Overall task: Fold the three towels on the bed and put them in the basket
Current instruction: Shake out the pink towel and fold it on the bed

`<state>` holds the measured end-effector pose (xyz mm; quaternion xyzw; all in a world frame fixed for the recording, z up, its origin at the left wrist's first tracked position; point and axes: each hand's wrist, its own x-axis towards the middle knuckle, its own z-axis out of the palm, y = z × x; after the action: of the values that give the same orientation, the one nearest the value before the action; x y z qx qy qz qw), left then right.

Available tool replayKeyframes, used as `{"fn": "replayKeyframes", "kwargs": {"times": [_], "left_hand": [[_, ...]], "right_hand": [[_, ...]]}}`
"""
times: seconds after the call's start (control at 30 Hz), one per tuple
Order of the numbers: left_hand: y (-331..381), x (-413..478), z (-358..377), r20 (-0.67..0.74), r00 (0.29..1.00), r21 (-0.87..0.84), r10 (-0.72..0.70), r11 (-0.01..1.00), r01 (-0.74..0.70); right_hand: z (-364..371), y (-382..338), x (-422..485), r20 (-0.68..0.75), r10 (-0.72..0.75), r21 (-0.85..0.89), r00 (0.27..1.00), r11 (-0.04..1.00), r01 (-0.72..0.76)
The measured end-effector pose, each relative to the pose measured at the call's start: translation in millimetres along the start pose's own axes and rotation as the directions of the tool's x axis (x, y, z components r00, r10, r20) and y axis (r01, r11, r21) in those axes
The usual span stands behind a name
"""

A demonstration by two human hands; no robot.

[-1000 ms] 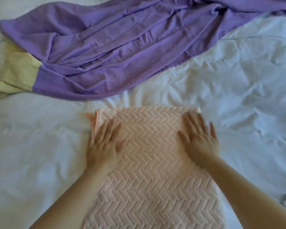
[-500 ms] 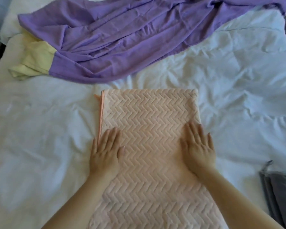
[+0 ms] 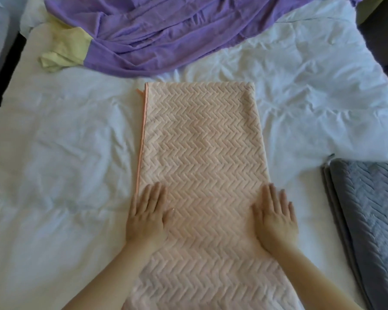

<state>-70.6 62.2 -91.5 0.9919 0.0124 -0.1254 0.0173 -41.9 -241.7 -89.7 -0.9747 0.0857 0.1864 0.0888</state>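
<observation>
1. The left hand (image 3: 146,217) lies flat, fingers spread, palm down on the left edge of the peach towel (image 3: 202,139), gripping nothing.
2. The right hand (image 3: 274,217) is equally flat and empty on the right edge, likely pressing creases out before another fold.
3. The peach towel runs lengthwise away from both hands across the white bed (image 3: 61,166).
4. A folded grey towel (image 3: 367,215) sits right of the right hand.
5. The purple towel (image 3: 166,30) lies crumpled beyond, partly covering a yellow cloth (image 3: 67,50); no basket shows.
</observation>
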Motion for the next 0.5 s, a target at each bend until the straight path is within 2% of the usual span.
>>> {"fn": "replayKeyframes", "kwargs": {"times": [0.07,0.17,0.23,0.33,0.43,0.5], "left_hand": [[16.0,-14.3,-5.6,-0.056,0.998,-0.043,0.035,0.998,-0.038],[49.4,-50.9,-0.1,-0.082,0.963,-0.106,0.256,0.959,-0.264],[49.5,-81.1,12.7,-0.03,0.953,-0.078,0.301,0.95,-0.303],[24.1,-121.2,26.7,0.017,0.981,-0.016,0.196,0.981,-0.195],[14.4,-141.5,23.3,0.013,0.995,0.001,0.096,0.995,-0.096],[25.9,-152.2,19.4,-0.005,0.996,-0.02,0.087,0.996,-0.087]], "right_hand": [[0.8,-12.4,-23.0,-0.043,-0.038,0.038,0.998,0.999,0.039],[20.7,-41.5,-74.5,-0.014,-0.342,0.014,0.94,0.94,0.342],[37.2,-35.6,-101.6,0.021,-0.419,-0.029,0.908,0.907,0.42],[48.2,4.0,-125.4,-0.002,-0.26,-0.061,0.966,0.964,0.259],[48.3,27.1,-137.7,-0.028,-0.106,-0.029,0.994,0.994,0.106],[48.2,23.7,-146.2,-0.044,-0.103,0.018,0.994,0.994,0.104]]}}
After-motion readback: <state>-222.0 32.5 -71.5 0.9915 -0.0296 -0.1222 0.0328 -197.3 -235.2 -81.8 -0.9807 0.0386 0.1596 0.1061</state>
